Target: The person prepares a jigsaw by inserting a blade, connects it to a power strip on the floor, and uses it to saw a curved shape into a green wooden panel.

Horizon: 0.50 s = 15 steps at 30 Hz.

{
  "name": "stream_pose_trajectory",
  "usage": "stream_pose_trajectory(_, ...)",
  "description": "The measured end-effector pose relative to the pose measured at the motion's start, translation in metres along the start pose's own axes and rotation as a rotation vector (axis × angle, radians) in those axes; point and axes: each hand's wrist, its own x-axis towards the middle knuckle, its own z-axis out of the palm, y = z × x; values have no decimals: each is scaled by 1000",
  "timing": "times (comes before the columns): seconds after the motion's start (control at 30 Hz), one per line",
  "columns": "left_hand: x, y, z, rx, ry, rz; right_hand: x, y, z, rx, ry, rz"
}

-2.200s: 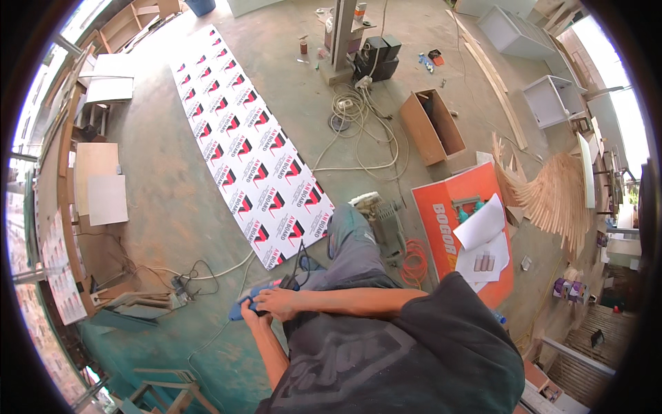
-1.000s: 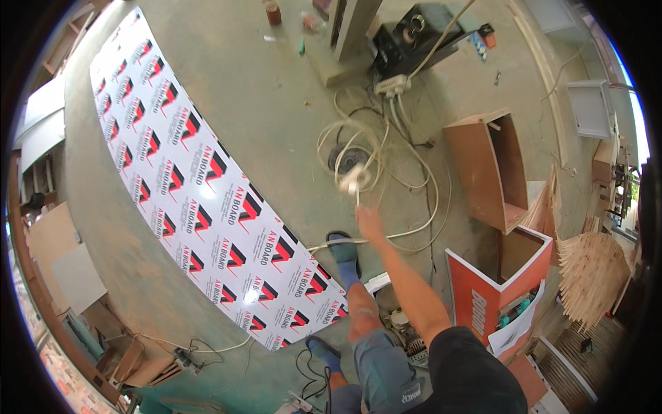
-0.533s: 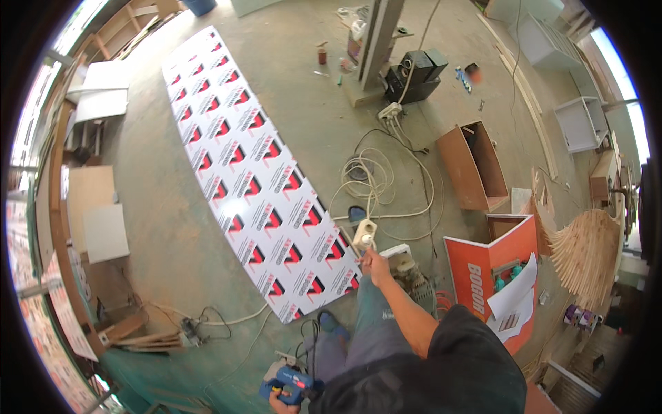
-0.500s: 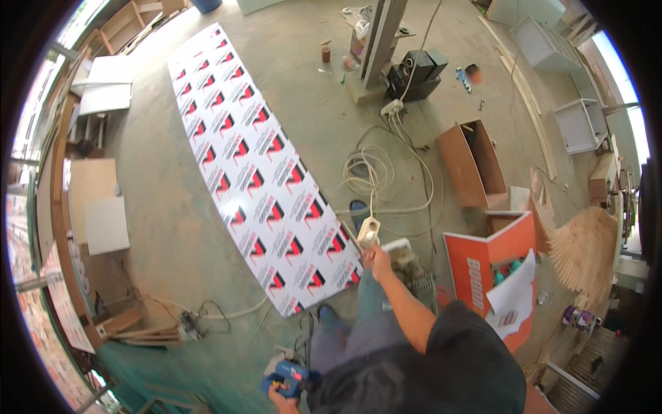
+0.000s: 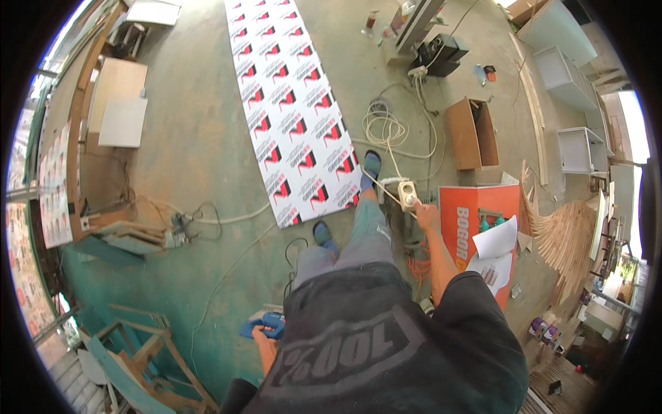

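Note:
My left hand (image 5: pixel 262 339), low at my left side, is closed round the handle of a blue jigsaw (image 5: pixel 267 324); my shirt hides part of it. Out in front to the right, my right hand (image 5: pixel 427 217) grips the near end of a cream extension socket (image 5: pixel 407 188). A white plug seems to sit in that end, by my fingers. The socket's cord runs back to a loose coil of cable (image 5: pixel 386 131) on the floor. Just left of my right foot lies a long white panel (image 5: pixel 303 162) printed with red and black marks.
An orange board (image 5: pixel 452 207) with white papers (image 5: pixel 498 238) stands right of my right arm. Beyond it are an open brown box (image 5: pixel 463 138) and thin wood strips (image 5: pixel 562 255). A wooden frame (image 5: pixel 162 345) is at lower left. Cables (image 5: pixel 227 221) cross the floor.
The view has shifted, so the panel sits higher in it. My right hand has moved rightward, away from my leg, with the socket. My left hand still holds the jigsaw.

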Motion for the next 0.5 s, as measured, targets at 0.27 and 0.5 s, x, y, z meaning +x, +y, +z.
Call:
stream_pose_trajectory(0.27,29,-9,-44,-67,-7,43,-121,82,-116,-321,67,59)
stream_pose_trajectory(0.5,22,-22,1,-189,-45,154,-189,45,-230,133,-581,419)
